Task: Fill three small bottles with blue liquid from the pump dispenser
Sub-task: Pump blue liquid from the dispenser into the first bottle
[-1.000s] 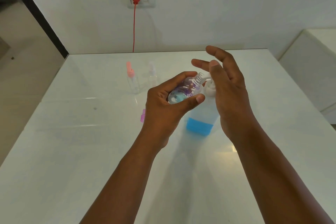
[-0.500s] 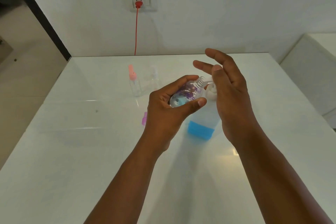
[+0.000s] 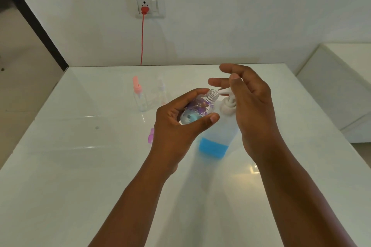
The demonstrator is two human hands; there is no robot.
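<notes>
My left hand (image 3: 174, 128) grips a small clear bottle with a purple label (image 3: 197, 109), tilted, its open threaded neck just under the white pump spout. A little blue liquid lies in the bottle's base. The pump dispenser (image 3: 215, 138) stands on the white table (image 3: 80, 166), translucent, with blue liquid low in it. My right hand (image 3: 251, 104) is over the white pump head, thumb resting on top, fingers fairly straight. Two more small clear bottles stand farther back left: one with a pink spray cap (image 3: 138, 96), one clear-capped (image 3: 163, 94).
A pink cap (image 3: 151, 136) lies on the table just left of my left wrist. A red cable (image 3: 142, 40) hangs from the wall socket behind the table. A white cabinet (image 3: 341, 86) stands at the right.
The view has shifted slightly. My right hand has lifted a little, so the pump head and spout show more; the small bottle's neck stays at the spout.
</notes>
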